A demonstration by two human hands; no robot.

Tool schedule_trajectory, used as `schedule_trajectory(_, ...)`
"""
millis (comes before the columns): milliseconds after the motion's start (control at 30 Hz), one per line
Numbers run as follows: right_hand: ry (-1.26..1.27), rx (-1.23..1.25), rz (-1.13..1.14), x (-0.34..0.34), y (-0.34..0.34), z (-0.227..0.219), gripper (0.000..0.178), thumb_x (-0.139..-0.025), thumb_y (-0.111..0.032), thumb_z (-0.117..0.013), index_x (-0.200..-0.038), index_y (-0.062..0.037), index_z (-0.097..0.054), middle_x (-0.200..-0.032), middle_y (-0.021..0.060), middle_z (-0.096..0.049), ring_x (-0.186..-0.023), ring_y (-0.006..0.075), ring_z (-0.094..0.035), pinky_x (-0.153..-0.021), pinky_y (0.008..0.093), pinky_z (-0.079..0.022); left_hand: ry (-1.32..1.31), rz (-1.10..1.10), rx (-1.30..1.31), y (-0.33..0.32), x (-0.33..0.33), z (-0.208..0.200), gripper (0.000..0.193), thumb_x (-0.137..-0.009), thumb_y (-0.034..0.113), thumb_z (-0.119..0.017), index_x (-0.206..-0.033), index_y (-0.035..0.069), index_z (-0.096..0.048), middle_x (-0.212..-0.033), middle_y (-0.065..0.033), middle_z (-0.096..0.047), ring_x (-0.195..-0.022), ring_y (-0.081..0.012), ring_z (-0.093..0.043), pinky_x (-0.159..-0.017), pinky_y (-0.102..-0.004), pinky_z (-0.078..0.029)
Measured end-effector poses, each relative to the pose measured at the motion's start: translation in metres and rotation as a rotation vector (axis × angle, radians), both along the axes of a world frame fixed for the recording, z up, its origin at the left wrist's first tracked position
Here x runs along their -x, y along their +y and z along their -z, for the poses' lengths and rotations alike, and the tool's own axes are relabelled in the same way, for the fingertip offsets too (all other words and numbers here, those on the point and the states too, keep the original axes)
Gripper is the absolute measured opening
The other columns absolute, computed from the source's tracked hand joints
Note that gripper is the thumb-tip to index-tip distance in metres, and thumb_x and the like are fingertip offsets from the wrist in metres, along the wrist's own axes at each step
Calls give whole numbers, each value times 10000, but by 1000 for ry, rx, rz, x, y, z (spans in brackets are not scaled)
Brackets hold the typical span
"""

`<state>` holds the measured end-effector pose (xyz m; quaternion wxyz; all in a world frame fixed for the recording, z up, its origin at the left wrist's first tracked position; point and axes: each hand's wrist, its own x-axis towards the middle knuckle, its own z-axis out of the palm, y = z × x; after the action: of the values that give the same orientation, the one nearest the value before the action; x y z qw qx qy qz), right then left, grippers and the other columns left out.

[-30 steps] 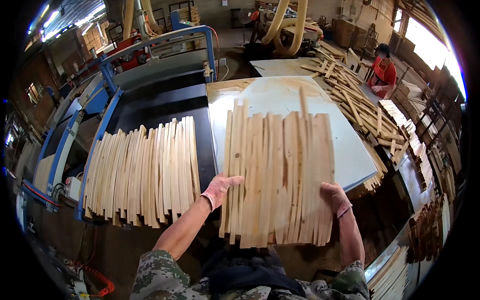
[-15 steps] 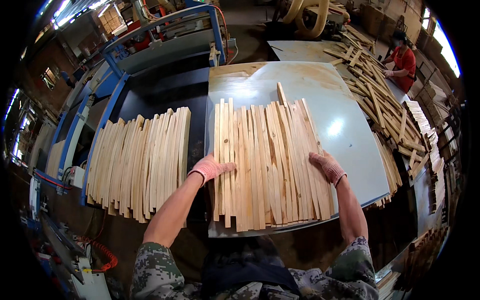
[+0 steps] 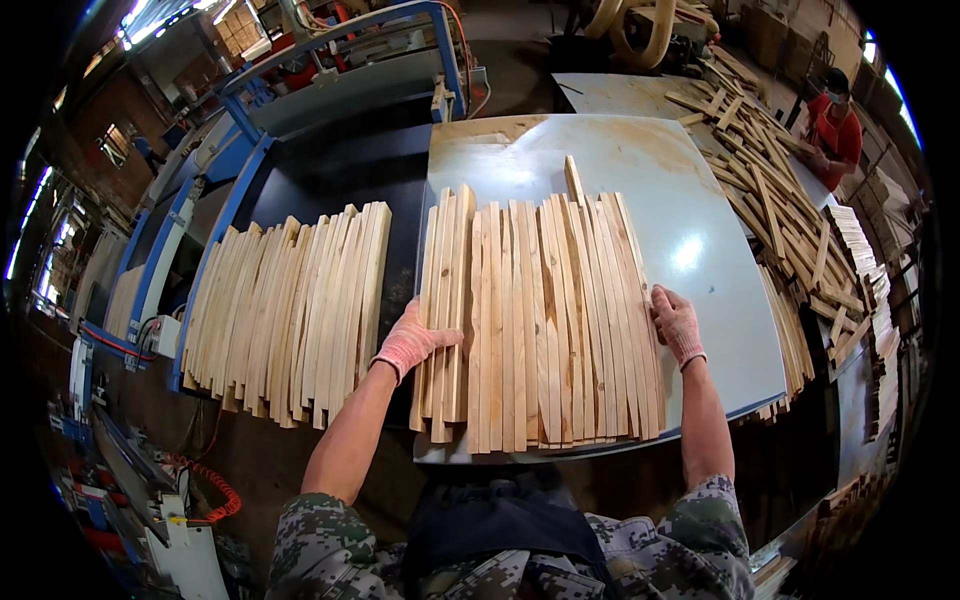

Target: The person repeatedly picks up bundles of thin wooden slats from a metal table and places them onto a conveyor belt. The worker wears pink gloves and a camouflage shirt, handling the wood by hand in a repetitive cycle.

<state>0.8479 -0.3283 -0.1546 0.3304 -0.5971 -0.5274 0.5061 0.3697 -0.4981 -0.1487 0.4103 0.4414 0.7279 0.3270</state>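
A row of pale wooden strips (image 3: 560, 330) lies side by side on a grey metal-topped table (image 3: 710, 290) before me. My left hand (image 3: 412, 340), in a pink knit glove, is closed round a few strips (image 3: 440, 385) at the row's left end, its thumb laid over them. This small group leans slightly apart from the others, with a narrow gap at the near end. By the row's right edge is my right hand (image 3: 678, 325), gloved alike, its fingers loosely bent and nothing visible in them. Whether its fingertips touch the outermost strip, I cannot tell.
Another row of strips (image 3: 290, 315) lies to the left, on the dark bed (image 3: 340, 170) of a blue-framed machine (image 3: 450, 60). A jumbled heap of wood pieces (image 3: 765, 185) is at the far right, where a co-worker in red (image 3: 835, 135) stands. Beige hoses (image 3: 640, 40) hang behind.
My left hand has parted a few strips from the row's left end and tilted them. My right hand has shifted slightly right, off the top of the strips. The view has turned slightly.
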Motion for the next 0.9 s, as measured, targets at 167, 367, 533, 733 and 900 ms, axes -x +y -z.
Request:
schedule_trajectory(167,98,34,76,-6,6,10,509,-1090,-428,-650,-1343,9,-715,-763,-14,-615,-496,70,-449,-453,281,-371,531,-85,282,15,-52,-40,1264,-806,404,-843,-1751,150,-42,-1653,-230,-392,-1487,-416,-473,-1210,-480,-444)
schedule_trajectory(367,67,-15,31,-9,15,31,478,-1087,-389,-659,-1358,1,-719,-801,5,-665,-541,77,-515,-484,286,-423,721,-219,210,16,-48,-31,1164,-796,385,-865,-1724,194,-189,-1561,-175,-475,-1380,-383,-577,-1148,-487,-496)
schedule_trajectory(533,62,-41,43,-1,4,29,494,-1080,-352,-679,-1416,9,-687,-951,29,-738,-717,100,-622,-654,283,-530,758,-384,310,-8,4,-27,1056,-839,392,-793,-1712,161,-245,-1656,-142,-418,-1481,-335,-504,-1166,-521,-459)
schedule_trajectory(733,53,-15,51,-4,-8,28,504,-1085,-353,-665,-1457,-13,-664,-965,22,-747,-661,101,-609,-609,285,-525,1066,-101,431,-34,12,-23,1053,-937,582,-635,-1732,62,-180,-1814,-189,-134,-1687,-349,-63,-1342,-542,-6)
schedule_trajectory(900,-10,-74,51,-2,-22,8,612,-1074,-345,-685,-1545,24,-560,-1245,112,-755,-890,129,-674,-762,290,-563,967,-69,332,-45,38,-19,1043,-968,588,-591,-1723,13,-156,-1808,-214,-127,-1684,-363,-67,-1339,-549,21)
